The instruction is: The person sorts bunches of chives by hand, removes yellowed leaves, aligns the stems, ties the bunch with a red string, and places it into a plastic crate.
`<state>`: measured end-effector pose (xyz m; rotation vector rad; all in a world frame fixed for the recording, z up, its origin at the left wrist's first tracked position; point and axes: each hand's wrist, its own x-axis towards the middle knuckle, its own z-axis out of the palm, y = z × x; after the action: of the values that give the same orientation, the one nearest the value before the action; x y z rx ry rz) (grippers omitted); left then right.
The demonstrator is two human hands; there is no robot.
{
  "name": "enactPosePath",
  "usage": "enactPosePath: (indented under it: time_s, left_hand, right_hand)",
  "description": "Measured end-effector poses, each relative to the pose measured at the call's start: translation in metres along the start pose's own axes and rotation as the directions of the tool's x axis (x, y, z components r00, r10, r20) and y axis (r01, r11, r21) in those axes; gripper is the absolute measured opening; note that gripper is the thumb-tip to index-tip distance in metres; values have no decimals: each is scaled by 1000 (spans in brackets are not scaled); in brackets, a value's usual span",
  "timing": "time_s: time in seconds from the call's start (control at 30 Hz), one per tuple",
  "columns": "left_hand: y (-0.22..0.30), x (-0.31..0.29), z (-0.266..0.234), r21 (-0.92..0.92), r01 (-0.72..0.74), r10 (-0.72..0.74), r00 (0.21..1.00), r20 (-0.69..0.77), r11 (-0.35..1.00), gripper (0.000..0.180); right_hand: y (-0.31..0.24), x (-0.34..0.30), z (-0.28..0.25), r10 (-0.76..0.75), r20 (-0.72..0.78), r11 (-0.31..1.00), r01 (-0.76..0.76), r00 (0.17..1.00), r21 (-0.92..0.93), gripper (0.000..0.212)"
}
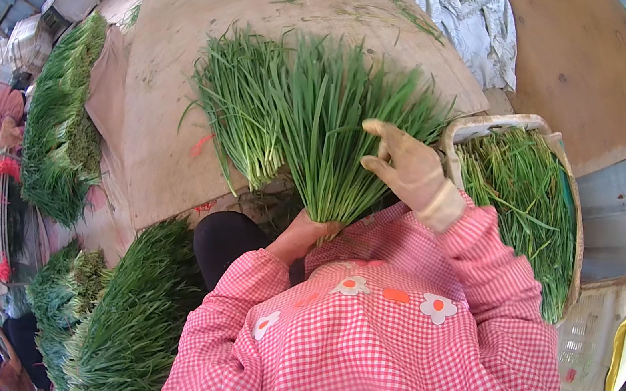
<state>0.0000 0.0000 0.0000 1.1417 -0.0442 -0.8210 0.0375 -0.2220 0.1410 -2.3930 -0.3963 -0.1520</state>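
My left hand [305,235], bare, is wrapped round the pale stem ends of a bunch of green Chinese chives [335,130]. The bunch fans out away from me over the board. My right hand [412,170], in a pale glove, is at the right side of the leaves. Its thumb and forefinger are apart, and I see nothing held between them. A second pile of chives [242,104] lies on the board just left of the held bunch, its pale ends toward me.
The wooden board [171,118] spreads ahead. A crate [494,124] full of loose chives [526,203] stands at my right. Large chive heaps [141,315] lie at near left, and another heap [56,125] farther left. White cloth [476,26] lies far right. Another person's hand [11,373] shows at lower left.
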Motion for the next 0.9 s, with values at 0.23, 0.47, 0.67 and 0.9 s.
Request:
enactPosePath:
  time_s: [0.23,0.47,0.67,0.9]
  left_hand:
    - [6,-7,22,105,-31,28,999,28,994,34]
    - [13,-10,20,20,0,0,1000,-27,1000,32]
    - [5,3,24,-229,-10,12,1000,7,973,30]
    - [26,7,36,-289,-47,70,995,70,956,34]
  right_hand:
    - [42,17,18,3,-52,1000,-4,999,-20,21]
    - [89,16,-34,120,-435,989,-71,893,128,29]
    - [49,-56,-85,47,482,642,-396,875,656,25]
    - [36,-71,17,17,626,701,-456,779,549,58]
